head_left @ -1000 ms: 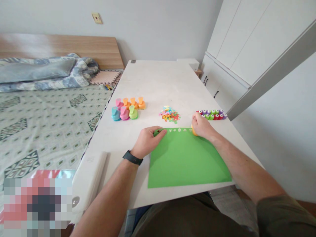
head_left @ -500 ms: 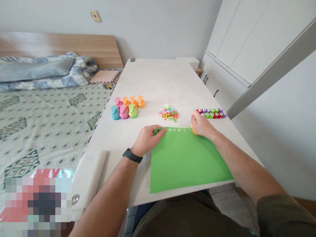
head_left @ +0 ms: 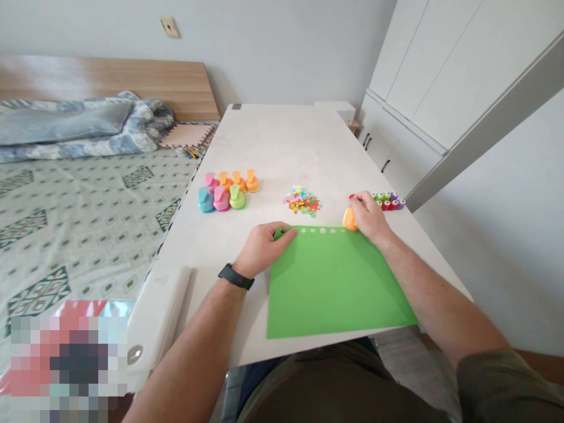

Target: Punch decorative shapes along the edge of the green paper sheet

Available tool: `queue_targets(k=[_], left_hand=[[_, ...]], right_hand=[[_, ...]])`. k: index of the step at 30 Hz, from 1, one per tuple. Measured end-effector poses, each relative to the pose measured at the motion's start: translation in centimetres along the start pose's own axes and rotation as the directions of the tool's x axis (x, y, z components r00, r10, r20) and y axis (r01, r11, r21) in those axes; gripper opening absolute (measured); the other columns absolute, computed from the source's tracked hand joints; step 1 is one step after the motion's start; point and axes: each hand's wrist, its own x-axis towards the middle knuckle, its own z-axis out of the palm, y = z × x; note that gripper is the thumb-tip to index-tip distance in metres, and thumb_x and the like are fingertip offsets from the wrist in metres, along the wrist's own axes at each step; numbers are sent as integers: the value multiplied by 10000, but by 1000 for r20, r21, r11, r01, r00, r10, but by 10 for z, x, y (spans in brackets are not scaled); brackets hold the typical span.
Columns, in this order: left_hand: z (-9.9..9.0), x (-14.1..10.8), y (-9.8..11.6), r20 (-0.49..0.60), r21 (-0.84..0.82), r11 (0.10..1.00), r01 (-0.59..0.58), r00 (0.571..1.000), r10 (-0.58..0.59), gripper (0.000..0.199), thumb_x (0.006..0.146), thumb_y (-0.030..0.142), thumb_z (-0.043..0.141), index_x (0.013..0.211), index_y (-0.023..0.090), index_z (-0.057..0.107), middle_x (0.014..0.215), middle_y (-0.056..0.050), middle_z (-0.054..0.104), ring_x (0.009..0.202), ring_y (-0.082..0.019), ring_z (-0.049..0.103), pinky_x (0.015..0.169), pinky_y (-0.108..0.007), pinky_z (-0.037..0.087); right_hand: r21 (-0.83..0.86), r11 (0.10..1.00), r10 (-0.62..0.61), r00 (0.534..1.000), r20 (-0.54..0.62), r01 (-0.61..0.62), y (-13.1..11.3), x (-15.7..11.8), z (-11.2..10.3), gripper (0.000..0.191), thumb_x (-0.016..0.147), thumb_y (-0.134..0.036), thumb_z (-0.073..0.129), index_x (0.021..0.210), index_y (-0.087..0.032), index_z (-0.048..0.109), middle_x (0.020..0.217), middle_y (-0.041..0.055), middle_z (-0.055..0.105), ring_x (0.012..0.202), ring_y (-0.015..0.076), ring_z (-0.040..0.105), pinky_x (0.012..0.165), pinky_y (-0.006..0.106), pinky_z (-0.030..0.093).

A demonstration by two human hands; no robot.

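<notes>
A green sheet of paper (head_left: 335, 282) lies at the table's near edge, with a row of small cut-out shapes along its far edge. My left hand (head_left: 267, 242) pinches the sheet's far left corner between thumb and fingers. At the far edge, toward the right, my right hand (head_left: 369, 216) is closed on an orange punch (head_left: 349, 220). Colourful paper cut-outs (head_left: 302, 201) form a small pile beyond the sheet.
Several coloured punches (head_left: 221, 198) stand left on the white table (head_left: 282, 141). Small punches (head_left: 390, 201) in rows are partly behind my right hand. A long white device (head_left: 161, 317) lies at the near left, beside a bed (head_left: 106, 205).
My right hand has shifted slightly right and away from me, and its grip has loosened, so more of the orange punch shows. The left hand holds its place.
</notes>
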Motion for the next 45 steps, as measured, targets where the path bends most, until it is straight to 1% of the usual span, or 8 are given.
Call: queue_targets(k=[4, 10, 16, 27, 33, 38, 42, 45], left_hand=[[-2, 0, 2, 2, -2, 1000, -9, 1000, 9, 424, 947, 531, 550, 967, 169, 769, 768, 6, 709, 663, -128, 554, 600, -234, 387], [-4, -1, 5, 8, 20, 1000, -21, 1000, 21, 418, 947, 524, 553, 971, 171, 776, 779, 3, 721, 668, -128, 552, 604, -229, 393], [-7, -3, 5, 46, 18, 1000, -13, 999, 12, 401, 940, 522, 570, 921, 172, 763, 762, 8, 711, 650, -119, 549, 586, -233, 383], [-7, -6, 10, 198, -120, 986, -112, 971, 134, 316, 910, 456, 647, 916, 172, 785, 846, -18, 759, 731, -138, 639, 681, -241, 471], [-5, -6, 8, 276, -83, 989, -120, 951, 138, 335, 913, 458, 625, 911, 166, 790, 837, -19, 758, 728, -137, 641, 674, -235, 474], [-4, -6, 9, 249, -71, 993, -97, 962, 112, 350, 916, 462, 600, 894, 165, 785, 809, -15, 747, 707, -137, 630, 649, -232, 469], [-5, -6, 11, 231, -69, 994, -86, 968, 100, 355, 911, 467, 594, 881, 167, 783, 814, -17, 749, 712, -142, 633, 650, -231, 472], [-4, -6, 11, 228, -46, 995, -91, 969, 99, 363, 917, 468, 583, 879, 166, 780, 799, -15, 741, 702, -137, 623, 650, -230, 465]], right_hand=[[137, 990, 44, 990, -131, -26, 9, 8, 0, 260, 893, -508, 551, 877, -251, 590, 818, -9, 655, 758, 197, 592, 699, 317, 441], [254, 967, 46, 986, -159, -4, 9, 11, -6, 241, 881, -484, 589, 829, -249, 591, 799, -13, 648, 729, 179, 599, 679, 299, 453], [299, 953, 75, 993, -91, -44, 6, 10, -12, 259, 859, -492, 633, 804, -239, 627, 767, -15, 645, 712, 170, 581, 669, 297, 435], [363, 926, 58, 991, 124, -99, 10, 10, -16, 313, 874, -501, 624, 729, -223, 620, 757, -9, 616, 696, 164, 542, 658, 307, 409], [362, 925, 66, 986, 150, -117, 11, 7, -15, 307, 879, -521, 617, 791, -227, 622, 800, -15, 619, 727, 162, 535, 687, 296, 417], [313, 947, 24, 990, 138, -67, 8, 1, -12, 371, 899, -609, 590, 905, -238, 587, 805, -20, 580, 743, 166, 547, 676, 291, 431], [283, 957, -112, 982, 152, 65, 2, -7, -2, 420, 913, -660, 556, 1031, -260, 509, 876, 3, 594, 764, 186, 585, 684, 313, 476], [196, 970, -188, 954, 233, 143, -3, -12, 4, 422, 933, -656, 527, 1063, -256, 487, 928, 27, 600, 791, 198, 592, 713, 331, 493]])
